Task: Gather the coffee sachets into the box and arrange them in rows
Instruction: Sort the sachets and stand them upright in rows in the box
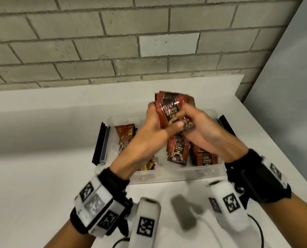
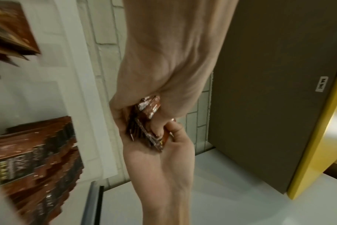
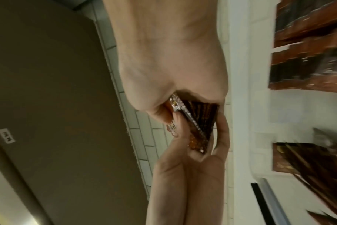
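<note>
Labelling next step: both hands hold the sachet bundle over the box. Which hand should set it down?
Probably left. The left hand wraps the bundle of sachets from the side and carries most of it; the right hand only pinches its lower edge above the box.

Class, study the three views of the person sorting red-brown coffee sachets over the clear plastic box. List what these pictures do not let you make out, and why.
1. Number of sachets in the held red-brown sachet bundle: head view, left hand and right hand cover it; motion blur.
2. Left part of the clear plastic box: head view, left forearm hides it.
3. Sachet print: both wrist views, blurred.
4. Door label: left wrist view, too small.
</note>
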Available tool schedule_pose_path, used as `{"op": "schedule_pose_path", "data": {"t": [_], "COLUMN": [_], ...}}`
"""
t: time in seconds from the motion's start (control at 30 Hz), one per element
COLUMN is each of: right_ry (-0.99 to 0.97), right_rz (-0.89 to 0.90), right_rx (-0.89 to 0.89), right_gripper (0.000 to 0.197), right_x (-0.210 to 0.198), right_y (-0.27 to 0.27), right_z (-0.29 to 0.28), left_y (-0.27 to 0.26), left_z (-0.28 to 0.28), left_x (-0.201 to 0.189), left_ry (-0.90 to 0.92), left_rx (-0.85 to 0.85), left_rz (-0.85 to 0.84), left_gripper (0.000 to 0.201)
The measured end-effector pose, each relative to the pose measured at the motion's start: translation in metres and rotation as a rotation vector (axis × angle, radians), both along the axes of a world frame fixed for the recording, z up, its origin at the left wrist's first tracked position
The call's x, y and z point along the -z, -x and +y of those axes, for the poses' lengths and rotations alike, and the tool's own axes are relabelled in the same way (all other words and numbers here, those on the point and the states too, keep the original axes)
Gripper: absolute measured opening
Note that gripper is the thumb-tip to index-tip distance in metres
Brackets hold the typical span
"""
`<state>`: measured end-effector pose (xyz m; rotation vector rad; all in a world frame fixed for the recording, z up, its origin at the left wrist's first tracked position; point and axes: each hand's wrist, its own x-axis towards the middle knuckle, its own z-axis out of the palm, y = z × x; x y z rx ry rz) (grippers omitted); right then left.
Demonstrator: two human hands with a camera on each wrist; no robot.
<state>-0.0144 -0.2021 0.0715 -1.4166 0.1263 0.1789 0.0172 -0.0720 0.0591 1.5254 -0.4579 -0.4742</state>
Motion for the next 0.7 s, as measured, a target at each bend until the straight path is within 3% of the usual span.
{"op": "schedule_pose_path", "data": {"t": [0.1, 0.23, 0.37, 0.6, 0.7], "right_ry": [0.126, 0.4, 0.29, 0.169, 0.109], "right_rz": [-0.118, -0.275, -0.303, -0.112, -0.098], "right_rx": [0.014, 0.049, 0.067, 0.029, 0.052], "right_gripper": [0.014, 0.051, 0.075, 0.055, 0.059], "right_x": [-0.033, -0.062, -0.061, -0.041, -0.033], "right_y": [-0.015, -0.032, -0.039, -0.036, -0.036], "right_z": [-0.003, -0.01, -0.001, -0.007, -0.008], "left_y": [-0.016, -0.029, -0.026, -0.026, -0.026], "left_z": [-0.006, -0.011, -0.018, -0.011, -0.012], "left_x": [-0.027, -0.047, -0.047, -0.028, -0.023], "left_ry": [0.072, 0.156, 0.096, 0.001, 0.01], "left_rx": [-0.058, -0.124, -0.086, 0.0, -0.028], "left_rz": [-0.051, -0.113, -0.189, -0.104, -0.096], "left_gripper": [0.049, 0.054, 0.047, 0.052, 0.047]}}
